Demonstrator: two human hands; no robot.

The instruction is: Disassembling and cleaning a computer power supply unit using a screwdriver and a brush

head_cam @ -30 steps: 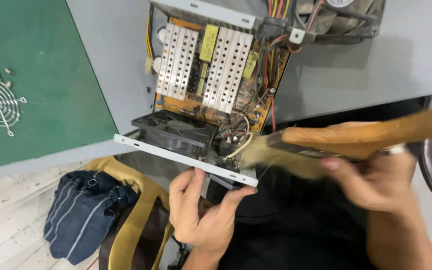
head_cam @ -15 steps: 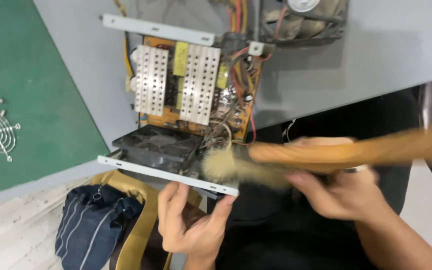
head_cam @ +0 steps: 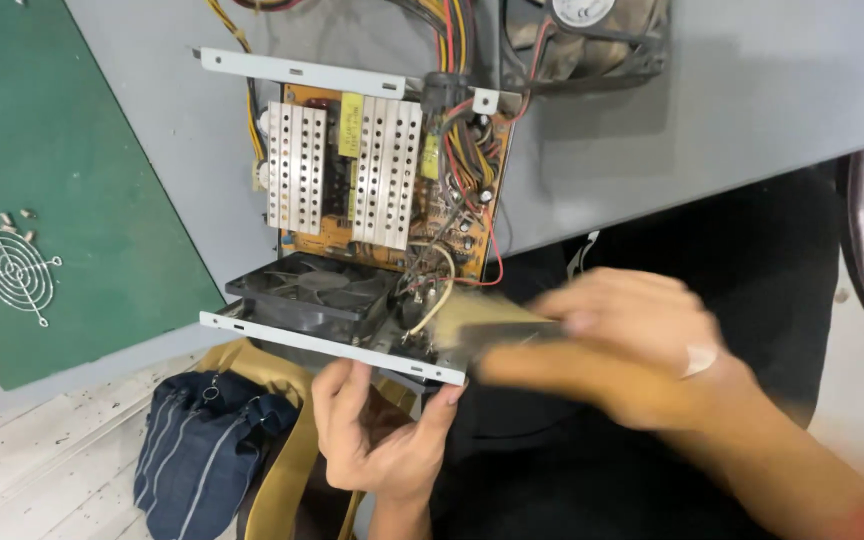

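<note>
From where I sit the scene is evenly and brightly lit, soft daylight-like light with no hard glare. The counter [head_cam: 752, 100] reads a flat pale grey, and only faint, diffuse shadows lie beside the open power supply [head_cam: 382, 190] above my left hand [head_cam: 382, 440]. That hand is sharp, fingers crisp at the metal edge. My right hand [head_cam: 642, 350] is heavily motion-blurred, and the brush [head_cam: 492, 335] in its grip smears into a tan streak I can barely outline. Below the right hand the dark clothing swallows detail. The frame is slightly tilted, with mild stretching toward the corners.
</note>
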